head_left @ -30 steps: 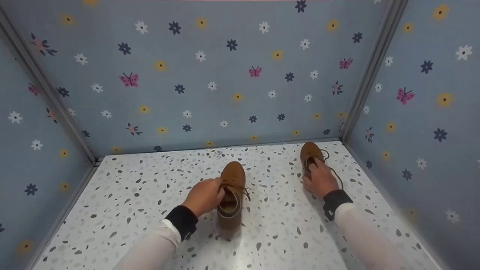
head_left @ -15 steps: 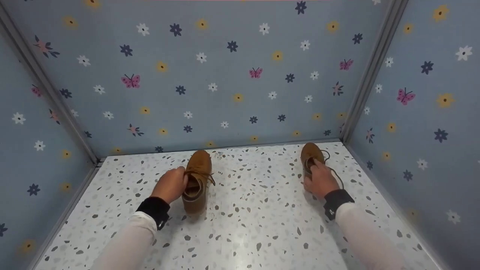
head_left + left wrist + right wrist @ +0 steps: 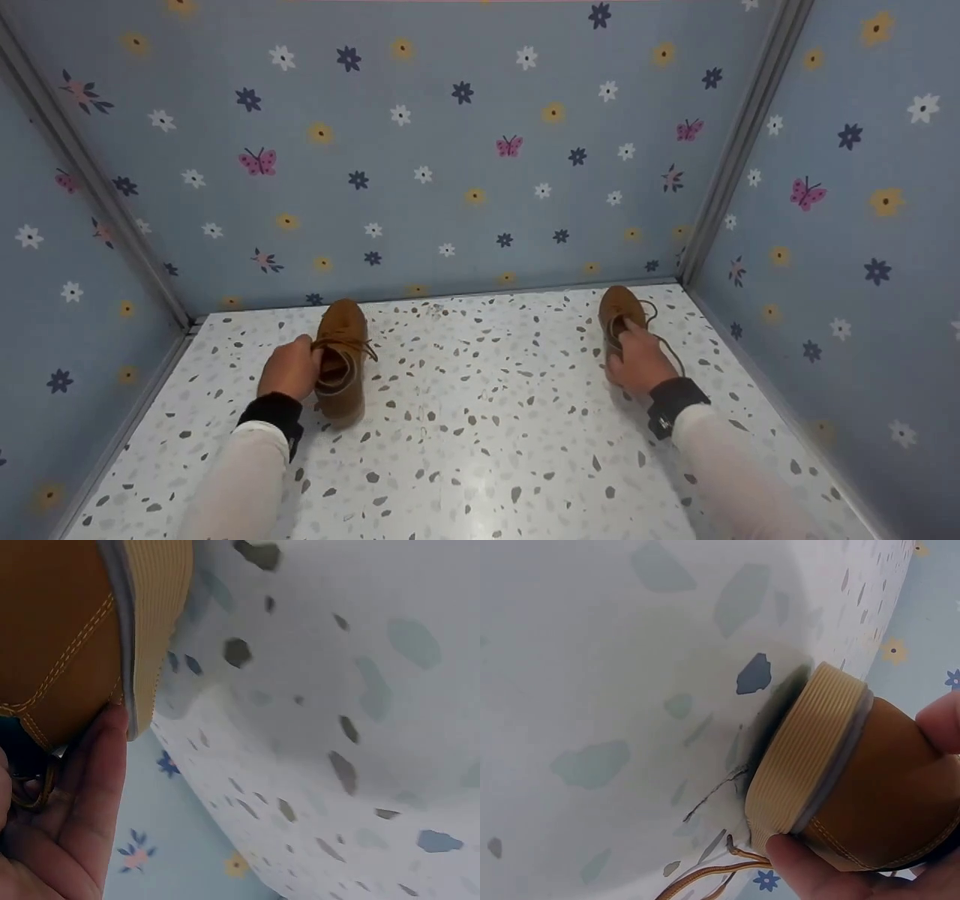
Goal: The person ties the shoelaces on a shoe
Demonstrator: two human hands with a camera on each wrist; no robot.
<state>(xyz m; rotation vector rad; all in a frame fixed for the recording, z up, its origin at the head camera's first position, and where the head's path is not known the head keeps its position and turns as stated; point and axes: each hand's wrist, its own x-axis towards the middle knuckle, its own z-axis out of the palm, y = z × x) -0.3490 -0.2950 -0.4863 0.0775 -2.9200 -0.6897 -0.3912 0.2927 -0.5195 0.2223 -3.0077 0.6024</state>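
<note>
My left hand grips a brown lace-up shoe by the side of its opening, thumb toward the inside. Its toe points at the back wall. In the left wrist view, a fingertip lies by the ribbed pale sole of that shoe; whether the sole touches the floor I cannot tell. Over on the right, my right hand holds the matching shoe at its opening, near the back right corner. One of its laces trails loose. The right wrist view has fingers on both sides of the shoe's heel.
A white speckled floor lies under both shoes, with a wide stretch between them. Blue panels with flowers and butterflies form the back wall, left wall and right wall. Grey metal posts stand at the corners.
The left hand has carried its shoe leftward, and somewhat toward the back wall, away from the other shoe. My right hand and its shoe have stayed in place.
</note>
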